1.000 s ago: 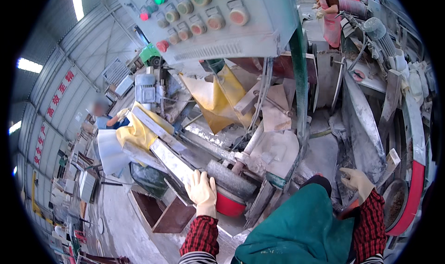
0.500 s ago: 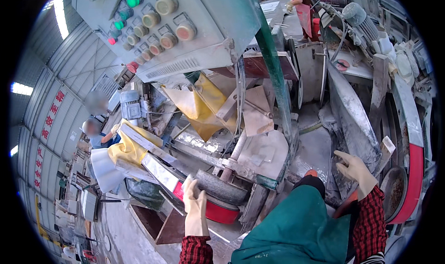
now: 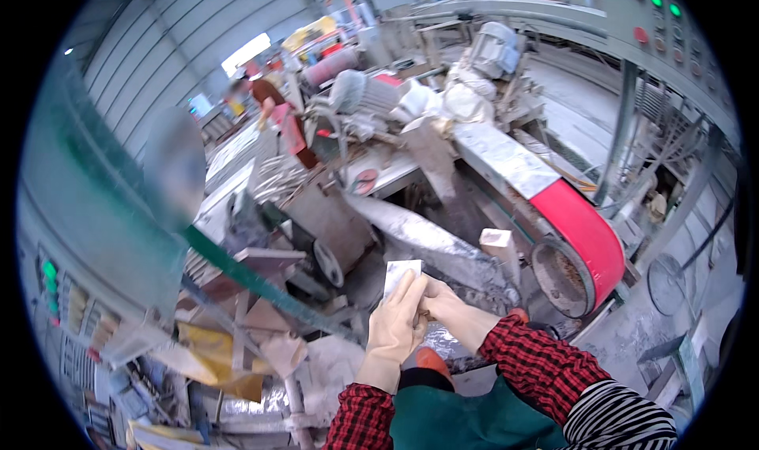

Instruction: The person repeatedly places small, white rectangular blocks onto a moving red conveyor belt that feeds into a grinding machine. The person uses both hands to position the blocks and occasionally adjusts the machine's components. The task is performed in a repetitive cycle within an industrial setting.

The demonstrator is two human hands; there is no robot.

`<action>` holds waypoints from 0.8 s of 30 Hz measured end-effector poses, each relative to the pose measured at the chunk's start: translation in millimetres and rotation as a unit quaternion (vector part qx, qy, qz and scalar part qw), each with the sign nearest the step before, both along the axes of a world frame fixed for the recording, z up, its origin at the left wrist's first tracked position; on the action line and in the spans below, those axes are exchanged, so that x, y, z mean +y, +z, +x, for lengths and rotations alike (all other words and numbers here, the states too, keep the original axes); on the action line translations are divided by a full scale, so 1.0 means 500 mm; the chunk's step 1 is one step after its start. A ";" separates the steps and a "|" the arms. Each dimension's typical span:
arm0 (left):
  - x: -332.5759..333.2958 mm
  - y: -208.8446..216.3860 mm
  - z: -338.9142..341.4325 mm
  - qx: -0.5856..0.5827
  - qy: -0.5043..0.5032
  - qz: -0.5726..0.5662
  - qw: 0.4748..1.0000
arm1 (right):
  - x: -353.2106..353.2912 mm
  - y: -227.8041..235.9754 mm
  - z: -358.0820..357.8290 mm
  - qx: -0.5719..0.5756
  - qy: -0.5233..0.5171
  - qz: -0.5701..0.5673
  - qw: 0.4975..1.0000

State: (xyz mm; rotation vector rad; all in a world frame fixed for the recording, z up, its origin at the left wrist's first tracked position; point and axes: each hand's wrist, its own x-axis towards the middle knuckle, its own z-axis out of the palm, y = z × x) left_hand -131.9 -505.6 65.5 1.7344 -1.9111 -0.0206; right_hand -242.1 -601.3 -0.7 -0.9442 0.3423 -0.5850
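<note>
A small white rectangular piece (image 3: 402, 270), flat and tile-like, sticks up beyond my fingers. My left hand (image 3: 395, 323), in a cream rubber glove, closes on it with the fingers lying along its face. My right hand (image 3: 447, 304), gloved alike, is closed against the same piece from the right, its fingertips meeting the left hand. The lower part of the piece is hidden by the gloves. Both hands are together in front of my green apron (image 3: 474, 418), above a wet floor area.
Ahead right runs a belt machine with a red curved guard (image 3: 585, 233) and round wheel (image 3: 563, 278). A whitish block (image 3: 498, 241) stands beside it. Control panels (image 3: 664, 27) hang at both sides. A green post (image 3: 261, 280) slants at left. A person (image 3: 281, 118) in a pink apron is farther off.
My view has swung to the right. My hands, apart and with nothing in them before, have come together and now hold the white piece.
</note>
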 end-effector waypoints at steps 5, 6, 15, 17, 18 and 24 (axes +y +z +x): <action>0.012 -0.053 0.008 0.059 -0.013 -0.004 0.998 | -0.029 -0.015 0.005 0.150 -0.102 0.016 0.983; 0.039 -0.054 0.017 0.067 -0.003 0.000 0.998 | -0.034 -0.019 -0.002 0.148 -0.122 0.016 0.981; 0.708 -0.110 0.259 0.207 0.499 -0.048 0.840 | -0.125 -0.045 -0.029 0.031 -0.279 0.083 0.956; 0.842 -0.092 0.232 0.089 0.608 -0.014 0.789 | -0.125 0.017 -0.062 -0.008 -0.299 0.146 0.943; 0.901 -0.103 0.218 0.002 0.652 0.027 0.758 | -0.146 0.014 -0.079 -0.003 -0.313 0.162 0.936; 1.042 -0.157 0.197 -0.169 0.701 0.102 0.685 | -0.276 -0.039 -0.189 0.008 -0.394 0.079 0.916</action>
